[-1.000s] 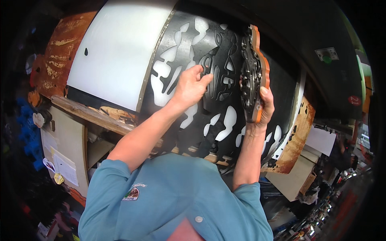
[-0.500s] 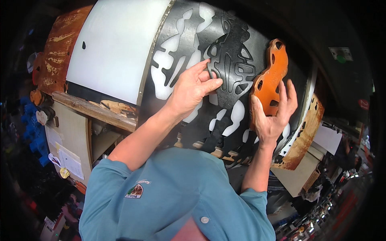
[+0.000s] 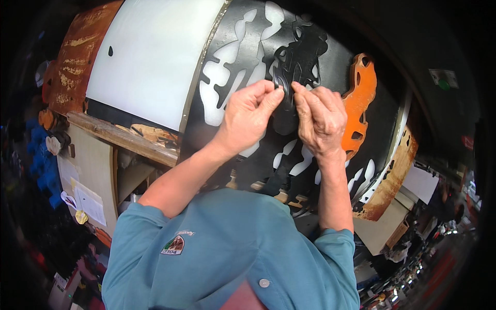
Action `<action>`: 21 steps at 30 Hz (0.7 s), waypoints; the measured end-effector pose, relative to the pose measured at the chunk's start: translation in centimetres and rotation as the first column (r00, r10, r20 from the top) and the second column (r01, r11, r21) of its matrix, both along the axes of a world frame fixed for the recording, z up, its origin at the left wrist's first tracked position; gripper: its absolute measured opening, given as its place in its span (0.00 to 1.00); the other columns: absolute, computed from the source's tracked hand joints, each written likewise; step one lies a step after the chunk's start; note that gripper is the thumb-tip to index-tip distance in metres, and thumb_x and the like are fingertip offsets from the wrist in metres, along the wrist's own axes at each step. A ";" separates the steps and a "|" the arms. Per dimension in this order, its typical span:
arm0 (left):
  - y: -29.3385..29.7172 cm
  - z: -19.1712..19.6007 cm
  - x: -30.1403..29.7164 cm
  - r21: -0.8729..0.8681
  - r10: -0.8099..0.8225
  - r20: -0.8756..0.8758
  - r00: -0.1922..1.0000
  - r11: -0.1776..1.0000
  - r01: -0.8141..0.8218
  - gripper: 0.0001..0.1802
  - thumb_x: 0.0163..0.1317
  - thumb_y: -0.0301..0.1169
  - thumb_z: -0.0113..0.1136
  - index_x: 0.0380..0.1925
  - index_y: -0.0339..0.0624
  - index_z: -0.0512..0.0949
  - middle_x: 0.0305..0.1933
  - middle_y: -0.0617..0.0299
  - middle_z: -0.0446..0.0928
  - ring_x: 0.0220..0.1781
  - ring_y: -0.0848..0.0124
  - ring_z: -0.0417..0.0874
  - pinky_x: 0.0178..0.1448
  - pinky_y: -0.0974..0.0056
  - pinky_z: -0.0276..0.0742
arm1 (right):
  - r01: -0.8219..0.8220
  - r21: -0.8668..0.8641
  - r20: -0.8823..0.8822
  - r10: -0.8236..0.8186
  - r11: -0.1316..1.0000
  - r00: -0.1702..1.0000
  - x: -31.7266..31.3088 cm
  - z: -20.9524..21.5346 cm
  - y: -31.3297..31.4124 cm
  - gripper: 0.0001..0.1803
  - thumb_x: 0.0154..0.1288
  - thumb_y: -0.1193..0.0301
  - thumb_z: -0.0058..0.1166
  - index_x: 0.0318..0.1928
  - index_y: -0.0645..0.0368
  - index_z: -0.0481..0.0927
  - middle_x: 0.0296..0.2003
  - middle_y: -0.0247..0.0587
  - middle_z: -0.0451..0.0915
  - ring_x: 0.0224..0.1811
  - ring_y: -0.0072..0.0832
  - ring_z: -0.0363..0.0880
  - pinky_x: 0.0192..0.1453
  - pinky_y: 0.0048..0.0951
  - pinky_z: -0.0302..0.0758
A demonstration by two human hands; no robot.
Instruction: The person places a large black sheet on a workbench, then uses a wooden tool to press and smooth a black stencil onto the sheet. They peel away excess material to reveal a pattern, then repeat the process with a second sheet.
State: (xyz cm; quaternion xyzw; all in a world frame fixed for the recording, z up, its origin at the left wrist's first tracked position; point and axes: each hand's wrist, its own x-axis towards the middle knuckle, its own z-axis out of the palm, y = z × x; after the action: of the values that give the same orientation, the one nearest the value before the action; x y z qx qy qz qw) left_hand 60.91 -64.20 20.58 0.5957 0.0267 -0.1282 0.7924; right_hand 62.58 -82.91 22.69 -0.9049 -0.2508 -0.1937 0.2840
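A dark cut-out piece with curved slots lies on a black sheet. Its near part is bent up between my two hands. My left hand pinches a raised glossy strip of it with thumb and forefinger. Close beside that, my right hand is closed, thumb and forefinger pressed together at the piece; the exact spot they grip is hard to see. To the right, an orange cutting die with several holes rests on the sheet, partly behind my right hand.
Shaped gaps in the sheet show the white board surface, which extends left. Beyond it is a worn brown board. A wooden rail runs along the near left edge. A stained board sits at the right.
My right hand has left the orange die and moved left, closing at the dark piece. My left hand has shifted slightly right, and the piece's near part is now lifted and bent.
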 end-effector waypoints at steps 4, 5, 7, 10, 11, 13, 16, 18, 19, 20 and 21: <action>0.2 0.4 -0.1 -0.045 0.049 -0.099 0.994 0.998 -0.054 0.10 0.82 0.35 0.62 0.45 0.41 0.85 0.33 0.79 0.77 0.32 0.89 0.69 0.36 0.78 0.62 | -0.104 -0.020 -0.032 0.103 0.994 0.994 0.2 0.4 -0.4 0.20 0.63 0.75 0.72 0.57 0.62 0.89 0.30 0.37 0.82 0.31 0.33 0.79 0.43 0.33 0.74; 0.3 0.6 -0.1 -0.143 0.081 -0.108 0.991 0.985 -0.096 0.10 0.81 0.31 0.62 0.47 0.33 0.83 0.35 0.70 0.84 0.37 0.87 0.78 0.41 0.76 0.74 | -0.137 0.021 -0.018 0.137 0.990 0.990 0.2 0.6 -0.6 0.22 0.63 0.75 0.72 0.58 0.62 0.88 0.30 0.37 0.83 0.32 0.33 0.80 0.44 0.33 0.74; 0.5 0.9 -0.2 -0.153 0.023 -0.099 0.995 0.988 -0.038 0.10 0.80 0.30 0.63 0.49 0.32 0.83 0.39 0.67 0.86 0.41 0.84 0.81 0.44 0.75 0.76 | -0.152 -0.024 -0.027 0.152 0.988 0.988 -0.1 1.1 -0.9 0.25 0.61 0.74 0.74 0.59 0.63 0.87 0.31 0.38 0.83 0.33 0.33 0.81 0.44 0.34 0.74; 0.8 1.5 -0.5 -0.209 -0.017 -0.030 0.999 0.978 0.010 0.10 0.77 0.26 0.65 0.52 0.31 0.82 0.43 0.64 0.86 0.46 0.83 0.83 0.49 0.74 0.79 | -0.157 -0.097 -0.035 0.154 0.983 0.987 -0.4 2.0 -1.0 0.28 0.58 0.73 0.76 0.59 0.64 0.87 0.32 0.39 0.84 0.34 0.33 0.82 0.43 0.34 0.73; 1.0 1.6 -0.6 -0.159 -0.027 0.015 1.000 0.987 0.029 0.09 0.77 0.25 0.65 0.52 0.31 0.82 0.43 0.64 0.86 0.45 0.83 0.82 0.49 0.74 0.79 | -0.165 -0.121 -0.021 0.164 0.979 0.986 -0.4 2.2 -0.9 0.27 0.58 0.73 0.76 0.59 0.65 0.87 0.32 0.39 0.84 0.33 0.33 0.81 0.43 0.34 0.72; 1.3 1.6 -0.8 -0.074 -0.043 0.045 0.998 0.996 0.046 0.09 0.77 0.24 0.66 0.52 0.32 0.82 0.43 0.65 0.86 0.44 0.84 0.82 0.48 0.75 0.78 | -0.152 -0.156 -0.012 0.152 0.976 0.988 -0.5 2.2 -0.4 0.24 0.59 0.75 0.74 0.57 0.67 0.86 0.30 0.39 0.81 0.31 0.33 0.79 0.40 0.35 0.70; 1.5 0.8 -0.7 -0.061 -0.040 0.054 0.998 0.997 0.043 0.08 0.76 0.24 0.66 0.50 0.32 0.83 0.41 0.67 0.85 0.42 0.85 0.80 0.45 0.76 0.77 | -0.140 -0.142 0.024 0.144 0.980 0.989 -0.3 1.3 0.3 0.20 0.61 0.77 0.72 0.55 0.68 0.86 0.28 0.39 0.79 0.30 0.34 0.76 0.38 0.35 0.69; 1.6 0.3 -0.8 0.031 -0.033 -0.062 0.998 0.999 0.035 0.08 0.76 0.26 0.67 0.49 0.31 0.83 0.40 0.67 0.85 0.41 0.85 0.80 0.45 0.76 0.76 | -0.146 -0.111 -0.071 0.139 0.983 0.988 -0.5 0.6 -0.3 0.21 0.61 0.71 0.74 0.53 0.65 0.86 0.32 0.39 0.82 0.34 0.35 0.80 0.42 0.37 0.73; 1.6 0.3 -0.9 0.111 -0.049 -0.085 0.995 0.992 0.059 0.09 0.76 0.27 0.67 0.50 0.32 0.82 0.38 0.69 0.85 0.40 0.86 0.79 0.43 0.76 0.74 | -0.091 -0.088 -0.043 0.087 0.992 0.995 -0.8 0.4 -1.0 0.22 0.60 0.70 0.75 0.54 0.63 0.87 0.34 0.40 0.83 0.37 0.36 0.81 0.45 0.38 0.75; 1.9 0.4 -1.0 0.157 -0.067 -0.062 0.996 0.985 0.076 0.10 0.76 0.28 0.68 0.50 0.33 0.82 0.36 0.71 0.84 0.38 0.87 0.77 0.42 0.75 0.73 | -0.036 -0.083 -0.060 0.031 0.996 0.998 -1.2 0.3 -2.0 0.22 0.60 0.68 0.76 0.54 0.61 0.87 0.37 0.41 0.84 0.40 0.38 0.82 0.48 0.39 0.76; 2.0 0.5 -0.9 0.300 -0.072 -0.119 0.990 0.948 0.105 0.12 0.75 0.29 0.68 0.50 0.32 0.82 0.35 0.69 0.84 0.37 0.86 0.79 0.42 0.73 0.76 | 0.099 -0.034 -0.053 -0.100 0.995 0.994 -1.9 0.4 -3.3 0.26 0.58 0.65 0.78 0.57 0.58 0.86 0.46 0.46 0.85 0.49 0.43 0.83 0.56 0.43 0.78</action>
State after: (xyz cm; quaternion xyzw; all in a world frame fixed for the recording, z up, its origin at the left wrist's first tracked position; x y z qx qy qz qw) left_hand 59.99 -62.25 21.11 0.7042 0.0615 -0.1895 0.6815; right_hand 60.69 -86.21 23.06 -0.9256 -0.2004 -0.1788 0.2668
